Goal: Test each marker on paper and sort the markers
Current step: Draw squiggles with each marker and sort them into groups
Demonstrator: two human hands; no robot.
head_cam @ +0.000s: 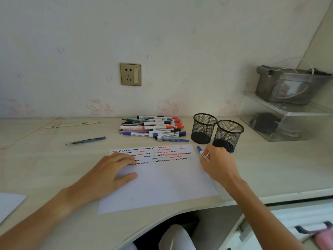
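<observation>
Pale desk (270, 168), two mesh cups (217, 131) (contents unclear), right hand (219, 164) pinching blue marker (201, 152), left hand (110, 173) flat on paper (162, 183).

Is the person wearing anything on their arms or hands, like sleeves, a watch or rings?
No. Both forearms are bare right down to the bottom edge of the picture, with no sleeves showing. The left hand and the right hand have no gloves, and no watch, bracelet or ring shows on either one.
</observation>
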